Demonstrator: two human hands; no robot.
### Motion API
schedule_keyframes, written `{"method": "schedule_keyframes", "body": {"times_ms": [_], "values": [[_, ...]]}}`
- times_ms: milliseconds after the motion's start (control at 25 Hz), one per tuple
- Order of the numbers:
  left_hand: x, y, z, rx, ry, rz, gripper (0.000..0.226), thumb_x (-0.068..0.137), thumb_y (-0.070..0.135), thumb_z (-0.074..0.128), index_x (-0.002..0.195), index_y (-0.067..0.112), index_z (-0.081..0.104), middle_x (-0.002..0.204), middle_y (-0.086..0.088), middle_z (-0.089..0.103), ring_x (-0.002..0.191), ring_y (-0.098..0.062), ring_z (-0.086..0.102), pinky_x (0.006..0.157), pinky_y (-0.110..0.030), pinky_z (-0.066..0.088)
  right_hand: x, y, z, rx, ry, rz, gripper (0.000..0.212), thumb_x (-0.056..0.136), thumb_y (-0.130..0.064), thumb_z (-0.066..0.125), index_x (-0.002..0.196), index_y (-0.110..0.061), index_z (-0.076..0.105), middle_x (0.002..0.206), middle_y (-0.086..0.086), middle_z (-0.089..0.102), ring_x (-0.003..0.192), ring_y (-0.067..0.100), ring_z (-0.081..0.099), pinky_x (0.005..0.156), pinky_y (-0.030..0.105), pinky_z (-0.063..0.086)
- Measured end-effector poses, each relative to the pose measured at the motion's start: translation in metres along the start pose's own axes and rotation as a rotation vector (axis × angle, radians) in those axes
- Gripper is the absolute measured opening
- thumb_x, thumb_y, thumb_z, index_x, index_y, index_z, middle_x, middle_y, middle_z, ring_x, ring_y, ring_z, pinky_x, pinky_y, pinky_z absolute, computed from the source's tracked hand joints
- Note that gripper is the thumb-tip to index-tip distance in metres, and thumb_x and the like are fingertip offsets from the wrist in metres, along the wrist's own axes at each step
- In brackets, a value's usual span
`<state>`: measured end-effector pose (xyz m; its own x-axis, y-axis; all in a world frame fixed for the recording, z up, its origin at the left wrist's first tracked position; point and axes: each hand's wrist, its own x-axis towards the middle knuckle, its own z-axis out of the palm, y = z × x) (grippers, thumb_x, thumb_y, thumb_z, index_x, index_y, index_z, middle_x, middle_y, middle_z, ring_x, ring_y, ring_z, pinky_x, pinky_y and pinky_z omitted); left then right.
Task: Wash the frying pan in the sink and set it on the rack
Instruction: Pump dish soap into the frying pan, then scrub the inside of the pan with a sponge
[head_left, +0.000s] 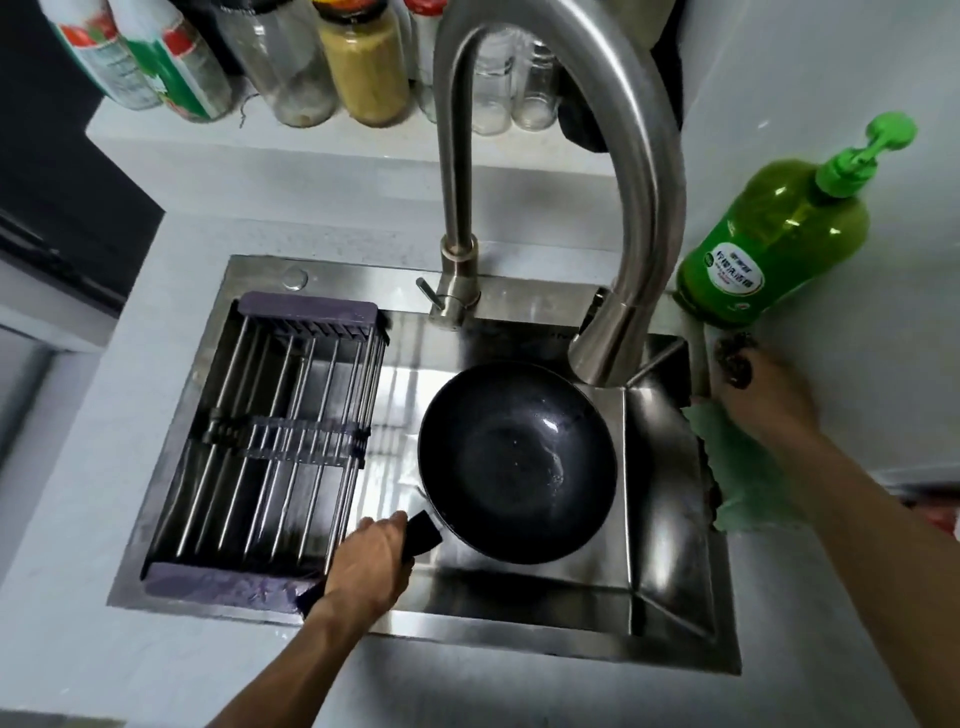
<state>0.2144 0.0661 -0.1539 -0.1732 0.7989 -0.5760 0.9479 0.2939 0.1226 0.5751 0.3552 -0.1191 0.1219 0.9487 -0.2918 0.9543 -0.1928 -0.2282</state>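
Steel sink (670, 519) holds the pan (517, 462); left hand (371, 564) grips its handle, right hand (763, 389) pinches a dark scrubber (733, 359). Scrubbing looks next.

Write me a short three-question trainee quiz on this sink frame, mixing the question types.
1. True or false: the black round frying pan sits in the stainless steel sink basin, not on the metal-bar drying rack.
2. Multiple choice: what does the left hand grip? A) the curved steel faucet B) the frying pan's black handle C) the green pump bottle of dish soap
3. Fill in: the right hand reaches a dark scrubber lying at the sink's ____ edge, just below the soap bottle.

Key: 1 true; 2 B; 3 right.
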Motion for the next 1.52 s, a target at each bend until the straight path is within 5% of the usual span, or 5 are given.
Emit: {"method": "schedule_keyframes", "body": {"times_ms": [120,400,560,720,1520], "values": [[0.003,0.006,-0.02,0.041,-0.045,0.025,0.043,0.091,0.048,0.052,0.123,0.018,0.052,0.118,-0.003,0.057,0.111,-0.023,0.053,0.091,-0.036,0.047,0.0,-0.009,-0.012,0.036,0.158,0.062,0.047,0.09,-0.046,0.054,0.11,-0.005,0.064,0.107,0.024,0.068,0.099,0.044,0.064,0.084,0.047,0.052],[0.081,0.054,-0.178,-0.022,0.693,0.261,0.049,0.085,0.018,0.055,0.132,0.01,0.05,0.132,-0.014,0.047,0.113,-0.035,0.047,0.083,-0.047,0.045,-0.108,-0.057,0.007,0.495,0.28,-0.048,0.023,0.088,0.0,0.056,0.109,-0.009,0.061,0.098,0.002,0.058,0.088,0.022,0.054,0.074,0.028,0.035],[0.105,0.054,-0.212,0.008,0.504,0.147,0.023,0.086,-0.001,0.048,0.105,-0.001,0.06,0.102,-0.021,0.06,0.094,-0.041,0.058,0.074,-0.047,0.048,-0.17,-0.056,0.07,0.622,0.073,0.12,0.026,0.085,0.0,0.06,0.105,-0.016,0.063,0.098,0.004,0.067,0.085,0.024,0.062,0.075,0.031,0.046],[0.091,0.045,-0.195,-0.049,0.49,0.115,0.049,0.085,-0.005,0.044,0.125,0.018,0.06,0.09,-0.022,0.065,0.086,-0.044,0.061,0.071,-0.044,0.046,-0.209,-0.061,0.12,0.648,-0.025,0.158,0.03,0.081,0.002,0.064,0.105,-0.017,0.066,0.104,0.004,0.069,0.095,0.025,0.064,0.09,0.038,0.051],[0.099,0.013,-0.185,-0.104,0.686,0.108,0.028,0.103,0.037,0.041,0.102,0.02,0.063,0.099,-0.004,0.06,0.091,-0.03,0.049,0.055,-0.034,0.037,-0.205,-0.066,0.14,0.635,-0.106,0.242,0.03,0.084,0.0,0.067,0.106,-0.018,0.073,0.109,0.002,0.062,0.094,0.017,0.06,0.08,0.015,0.04]]}}
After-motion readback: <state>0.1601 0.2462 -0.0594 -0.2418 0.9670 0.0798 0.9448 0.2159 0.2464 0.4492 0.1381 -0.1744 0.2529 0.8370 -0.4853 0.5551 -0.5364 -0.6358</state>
